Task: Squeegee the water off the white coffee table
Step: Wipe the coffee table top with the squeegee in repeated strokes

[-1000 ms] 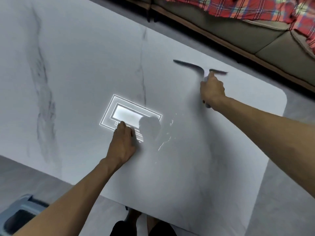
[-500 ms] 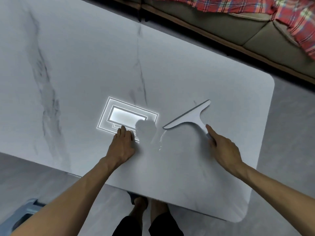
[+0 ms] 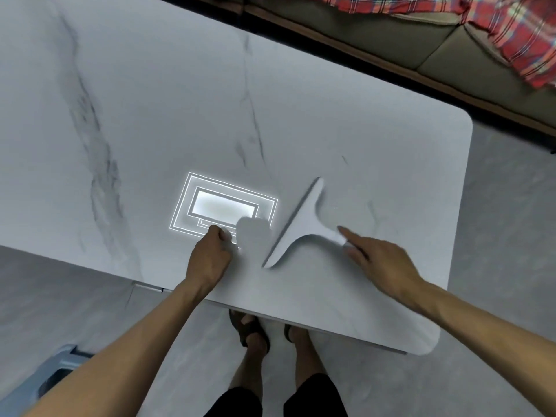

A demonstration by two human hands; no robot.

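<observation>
The white marble-veined coffee table (image 3: 346, 115) fills most of the view. A grey T-shaped squeegee (image 3: 296, 227) lies flat on it near the front edge, its blade running diagonally from upper right to lower left. My right hand (image 3: 379, 263) grips the squeegee's handle end, index finger stretched along it. My left hand (image 3: 209, 257) rests on the tabletop left of the blade, fingers curled, holding nothing. No water streaks show clearly on the surface now.
A bright rectangular ceiling-light reflection (image 3: 224, 206) glares beside my left hand. A sofa (image 3: 391, 34) with a red plaid blanket (image 3: 511, 31) runs along the far side. A grey bin (image 3: 45, 377) sits on the floor at lower left. My feet (image 3: 255, 329) stand under the front edge.
My right hand pulled the squeegee from the far right of the table toward the front edge, and the blade turned more upright. The left hand stayed put and curled its fingers.
</observation>
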